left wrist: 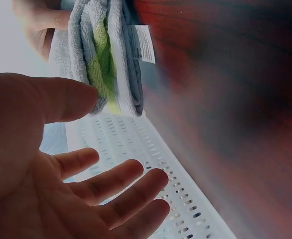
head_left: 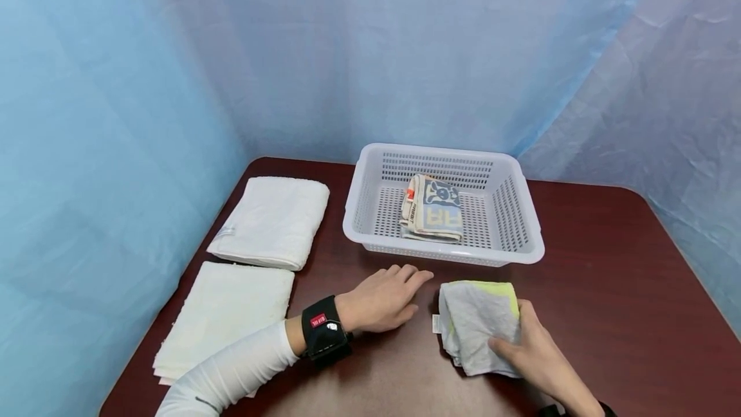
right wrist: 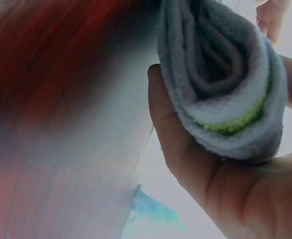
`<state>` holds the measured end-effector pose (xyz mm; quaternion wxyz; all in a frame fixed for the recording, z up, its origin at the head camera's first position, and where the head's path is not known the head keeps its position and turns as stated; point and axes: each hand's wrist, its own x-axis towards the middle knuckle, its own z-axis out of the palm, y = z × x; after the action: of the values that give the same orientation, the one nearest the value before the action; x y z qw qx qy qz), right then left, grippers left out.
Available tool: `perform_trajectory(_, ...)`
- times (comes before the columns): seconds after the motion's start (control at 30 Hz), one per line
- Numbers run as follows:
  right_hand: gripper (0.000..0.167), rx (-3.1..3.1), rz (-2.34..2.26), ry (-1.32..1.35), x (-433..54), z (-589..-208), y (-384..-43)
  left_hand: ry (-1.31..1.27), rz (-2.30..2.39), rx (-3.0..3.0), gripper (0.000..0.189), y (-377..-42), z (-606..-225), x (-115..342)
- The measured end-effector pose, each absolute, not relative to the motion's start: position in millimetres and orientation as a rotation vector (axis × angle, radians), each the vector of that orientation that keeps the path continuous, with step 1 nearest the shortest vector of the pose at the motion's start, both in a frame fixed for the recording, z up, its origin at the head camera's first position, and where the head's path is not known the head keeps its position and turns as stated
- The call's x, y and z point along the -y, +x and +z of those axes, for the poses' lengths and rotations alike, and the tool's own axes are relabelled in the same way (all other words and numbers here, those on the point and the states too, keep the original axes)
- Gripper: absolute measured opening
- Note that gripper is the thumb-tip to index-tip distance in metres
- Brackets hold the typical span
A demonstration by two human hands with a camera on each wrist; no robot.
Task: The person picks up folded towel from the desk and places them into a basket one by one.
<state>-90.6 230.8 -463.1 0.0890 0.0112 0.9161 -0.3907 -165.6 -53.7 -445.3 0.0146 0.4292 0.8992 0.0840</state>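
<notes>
A folded grey towel with a yellow-green border (head_left: 477, 327) is gripped at its right side by my right hand (head_left: 535, 346), thumb on top. In the right wrist view the towel's rolled layers (right wrist: 235, 119) sit between thumb and fingers. A white label (left wrist: 143, 44) sticks out from its edge. To the left of the towel, my left hand (head_left: 382, 298) hovers with fingers spread loosely and holds nothing. The left wrist view shows a gap between its fingers (left wrist: 131, 172) and the towel, while the thumb lies close to it; whether they touch I cannot tell.
A white perforated basket (head_left: 442, 253) stands behind the hands, with a folded blue and cream patterned towel (head_left: 442, 208) inside. Two white folded piles lie at the left: a thick towel (head_left: 283, 214) behind and a cream cloth stack (head_left: 226, 314) in front. Curtains enclose the dark red table (head_left: 613, 275).
</notes>
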Motion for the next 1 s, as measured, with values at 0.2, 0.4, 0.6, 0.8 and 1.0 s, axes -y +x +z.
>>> perform_trajectory(0.2,0.071,-2.743,-1.190,-0.004,-226.1,-461.8,-90.1,1.328,0.234,-2.791,0.060,-165.3,-447.9,54.3)
perform_trajectory(0.4,0.067,-2.784,-1.206,-0.065,-221.9,-459.9,-89.8,1.323,0.256,-2.769,0.063,-164.3,-449.3,53.2)
perform_trajectory(0.6,0.066,-2.759,-1.238,-0.077,-216.2,-459.5,-89.0,1.266,0.291,-2.724,0.073,-163.1,-451.8,49.4)
perform_trajectory(0.8,0.067,-2.724,-1.249,-0.070,-210.6,-459.0,-87.6,1.262,0.348,-2.662,0.075,-164.4,-452.0,47.0)
perform_trajectory(1.0,0.067,-2.684,-1.276,-0.108,-205.2,-458.6,-87.9,1.285,0.410,-2.602,0.068,-165.0,-452.3,48.2)
